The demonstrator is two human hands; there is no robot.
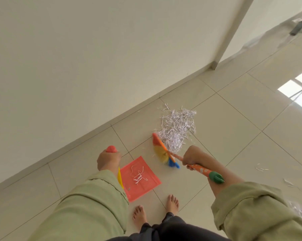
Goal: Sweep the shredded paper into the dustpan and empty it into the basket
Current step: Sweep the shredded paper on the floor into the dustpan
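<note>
The task is at an early stage. The dustpan [140, 178] lies on the tiled floor [233, 133] in front of the person's bare feet [155, 207] and holds only a few strands of shredded paper. The main pile of shredded paper [177, 129] remains on the floor at about 1 o'clock from the dustpan, near but apart from its open edge. The left hand [108, 160] grips the red top of the dustpan handle [111, 149], fingers curled around it. The right hand [192, 158] grips the orange broom handle [201, 169], fingers clamped on it. The multicoloured broom head [164, 152] stands between the dustpan and the pile, at the 7 o'clock edge of the pile and touching its nearest strands. Loose strands also lie at 3 o'clock from the right hand [261, 169] and at the lower right edge of the view [299, 210]. Remaining work, as judged here: sweep the main pile and the scattered strands into the dustpan, then empty it. The basket is not in view.
</note>
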